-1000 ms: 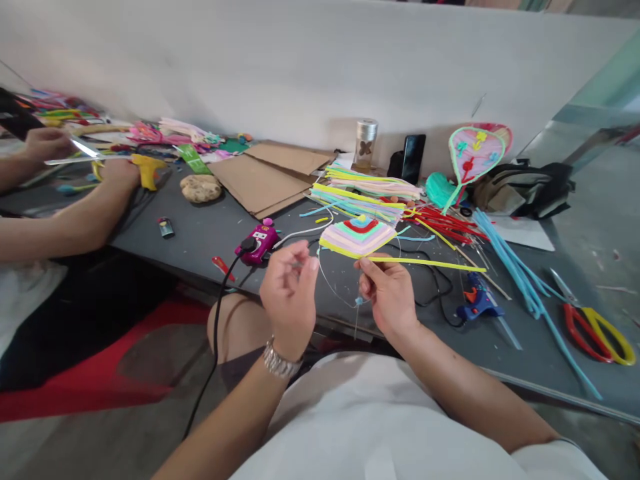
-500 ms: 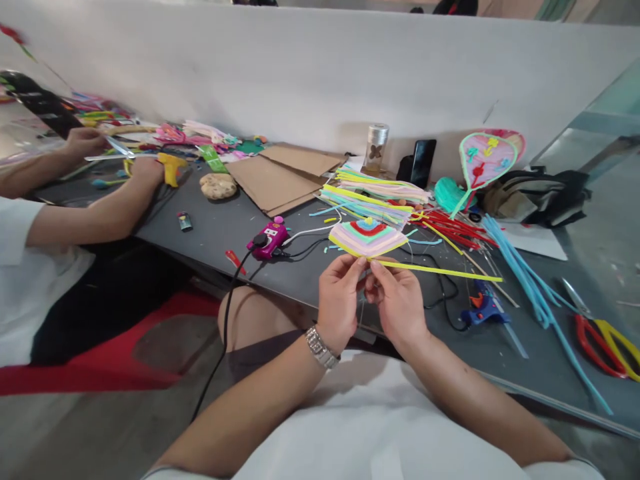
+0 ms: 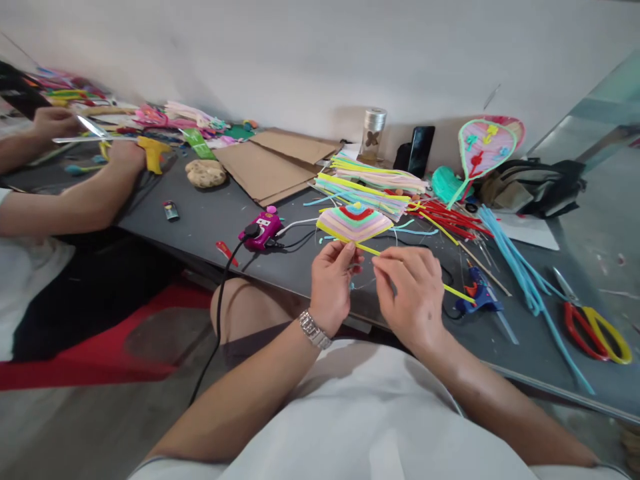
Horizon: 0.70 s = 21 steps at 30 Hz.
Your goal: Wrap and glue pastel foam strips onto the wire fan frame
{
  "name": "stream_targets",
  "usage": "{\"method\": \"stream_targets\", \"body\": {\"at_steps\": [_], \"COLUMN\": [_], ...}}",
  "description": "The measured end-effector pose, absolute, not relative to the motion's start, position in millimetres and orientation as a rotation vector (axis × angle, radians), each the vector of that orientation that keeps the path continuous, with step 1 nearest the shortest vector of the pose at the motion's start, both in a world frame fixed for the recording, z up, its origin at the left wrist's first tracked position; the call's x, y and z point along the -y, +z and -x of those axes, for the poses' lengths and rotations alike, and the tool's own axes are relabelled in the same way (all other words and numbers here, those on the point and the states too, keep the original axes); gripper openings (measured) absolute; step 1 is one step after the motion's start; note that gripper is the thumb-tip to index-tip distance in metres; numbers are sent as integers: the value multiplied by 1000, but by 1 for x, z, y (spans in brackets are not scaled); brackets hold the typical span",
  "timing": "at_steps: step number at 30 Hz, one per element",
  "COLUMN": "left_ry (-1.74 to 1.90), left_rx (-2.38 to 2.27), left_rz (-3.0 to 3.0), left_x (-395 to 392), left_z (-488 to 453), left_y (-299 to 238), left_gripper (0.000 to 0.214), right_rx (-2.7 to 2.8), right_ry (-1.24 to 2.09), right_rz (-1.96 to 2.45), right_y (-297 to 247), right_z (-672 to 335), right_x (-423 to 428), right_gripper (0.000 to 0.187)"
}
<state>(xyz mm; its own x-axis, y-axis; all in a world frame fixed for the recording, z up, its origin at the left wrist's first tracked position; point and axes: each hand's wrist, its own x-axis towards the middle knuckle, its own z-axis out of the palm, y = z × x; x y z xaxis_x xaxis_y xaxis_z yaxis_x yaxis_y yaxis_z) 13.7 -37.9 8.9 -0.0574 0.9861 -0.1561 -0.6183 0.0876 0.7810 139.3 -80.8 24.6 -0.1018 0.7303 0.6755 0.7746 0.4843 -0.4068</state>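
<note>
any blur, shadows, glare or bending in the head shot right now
In the head view, the bottle casts a soft shadow on the wall; also in the head view, the pile at far left looks smeared, the outer edges seem stretched wide-angle style, and the color bands on the striped piece can be told apart; head view glare: little beyond glints on metal.

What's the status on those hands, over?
Left hand: pinching striped piece by its lower tip. Right hand: partly covering yellow strip, grip unclear. Glue gun behind strip's end.
</note>
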Motion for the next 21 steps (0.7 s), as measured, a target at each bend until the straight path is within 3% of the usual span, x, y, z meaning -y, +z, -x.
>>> {"method": "stream_targets", "body": {"at_steps": [2, 5, 21], "left_ry": [1428, 1432, 1384], "left_rx": [-867, -900, -905], "left_rz": [-584, -601, -608], "left_x": [38, 39, 40], "left_z": [-14, -14, -4], "left_y": [8, 6, 3], "left_gripper": [35, 34, 16], "right_rx": [1921, 2052, 2211], "right_ry": [-356, -507, -625], "right_rz": [1299, 1212, 1083], "right_y": [19, 9, -2], "right_z": [-143, -149, -153], "right_x": [65, 48, 43], "right_gripper": [13, 15, 19]}}
